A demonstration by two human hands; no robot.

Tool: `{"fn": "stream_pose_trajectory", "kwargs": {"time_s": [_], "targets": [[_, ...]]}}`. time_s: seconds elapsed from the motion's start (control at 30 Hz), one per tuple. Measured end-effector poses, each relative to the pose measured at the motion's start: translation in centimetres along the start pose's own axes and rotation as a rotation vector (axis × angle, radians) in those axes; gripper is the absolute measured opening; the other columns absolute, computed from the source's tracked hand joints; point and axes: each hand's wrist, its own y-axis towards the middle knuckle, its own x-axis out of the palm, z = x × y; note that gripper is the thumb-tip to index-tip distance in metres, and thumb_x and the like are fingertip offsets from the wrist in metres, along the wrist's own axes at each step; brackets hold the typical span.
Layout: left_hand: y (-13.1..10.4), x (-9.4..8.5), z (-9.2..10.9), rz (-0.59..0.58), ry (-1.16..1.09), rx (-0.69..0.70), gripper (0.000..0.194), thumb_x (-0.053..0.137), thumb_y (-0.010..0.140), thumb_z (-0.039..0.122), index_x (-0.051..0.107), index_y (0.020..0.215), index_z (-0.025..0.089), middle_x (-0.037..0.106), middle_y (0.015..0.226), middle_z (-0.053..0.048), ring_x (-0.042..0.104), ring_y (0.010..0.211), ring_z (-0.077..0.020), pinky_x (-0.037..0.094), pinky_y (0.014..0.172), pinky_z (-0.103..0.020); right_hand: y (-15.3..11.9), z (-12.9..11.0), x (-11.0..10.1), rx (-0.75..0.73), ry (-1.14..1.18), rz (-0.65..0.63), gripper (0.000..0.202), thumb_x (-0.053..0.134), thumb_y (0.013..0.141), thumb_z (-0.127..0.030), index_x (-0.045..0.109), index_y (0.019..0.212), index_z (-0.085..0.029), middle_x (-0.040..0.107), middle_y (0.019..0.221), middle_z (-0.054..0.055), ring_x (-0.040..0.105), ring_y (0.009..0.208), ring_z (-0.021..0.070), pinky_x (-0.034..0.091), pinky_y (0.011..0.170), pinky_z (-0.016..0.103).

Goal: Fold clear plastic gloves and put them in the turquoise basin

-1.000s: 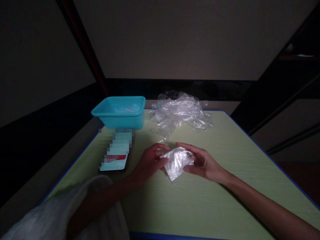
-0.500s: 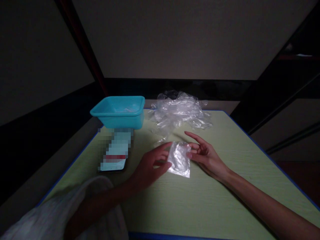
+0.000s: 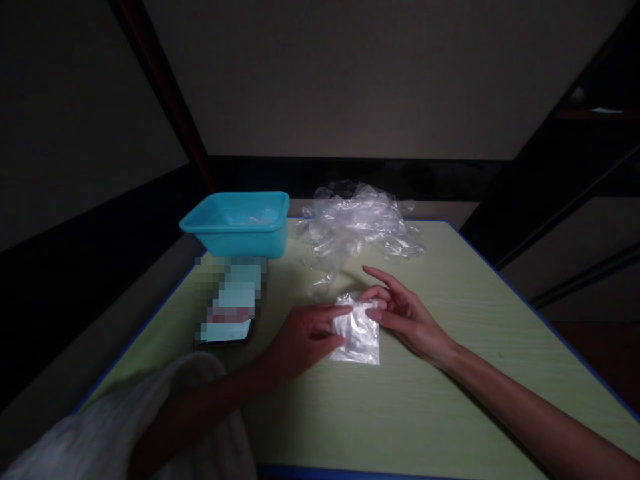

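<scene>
A small, clear plastic packet (image 3: 361,339), shiny and roughly square, is between my two hands above the middle of the table. My right hand (image 3: 407,317) pinches its upper right edge between thumb and fingers, the index finger stretched out free. On the packet's left side, my left hand (image 3: 305,337) has its index finger across the front and its thumb at the lower left, gripping that edge. Something folded seems to lie inside the packet, but I cannot make out what. Behind it rests a heap of crumpled clear plastic gloves (image 3: 363,220).
A turquoise plastic basket (image 3: 240,233) stands at the back left, with a little clear plastic inside. In front of it lies a phone (image 3: 235,300), partly pixelated. The pale green table (image 3: 450,413) has a blue edge, and a panel wall rises behind.
The packet has come slightly lower and flattened out toward me. My left index finger has moved from its top edge onto its front; my right hand has shifted a little left.
</scene>
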Motion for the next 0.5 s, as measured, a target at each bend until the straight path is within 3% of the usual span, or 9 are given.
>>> {"fn": "stream_pose_trajectory", "kwargs": {"time_s": [0.1,0.3,0.5], "targets": [[0.0,-0.1,0.2,0.034,-0.049,-0.021,0.05,0.061,0.06,0.015,0.065,0.11,0.014,0.063,0.057,0.002,0.048,0.044,-0.0063,0.033,0.044,-0.014,-0.1,-0.1,0.3,0.013,0.032,-0.072,0.06,0.066,0.075,-0.014,0.043,0.127,-0.032,0.06,0.088,-0.004,0.056,0.076,0.0052,0.043,0.069,0.017],[0.0,-0.1,0.9,0.08,-0.146,-0.083,0.065,0.062,0.058,0.014,0.054,0.122,0.012,0.062,0.05,0.004,0.045,0.043,-0.0056,0.032,0.044,-0.014,-0.4,0.0,0.9,0.019,0.048,-0.197,0.077,0.069,0.074,-0.017,0.025,0.135,-0.035,0.061,0.098,0.0,0.059,0.083,0.009,0.046,0.07,0.021],[0.2,-0.1,1.0,0.118,-0.154,-0.089,0.068,0.062,0.059,0.015,0.051,0.126,0.011,0.062,0.05,0.004,0.042,0.043,-0.0055,0.029,0.043,-0.015,-0.6,0.4,0.9,-0.063,-0.036,-0.166,0.063,0.067,0.074,-0.012,0.043,0.128,-0.032,0.059,0.101,0.001,0.059,0.084,0.0095,0.048,0.069,0.02]]}}
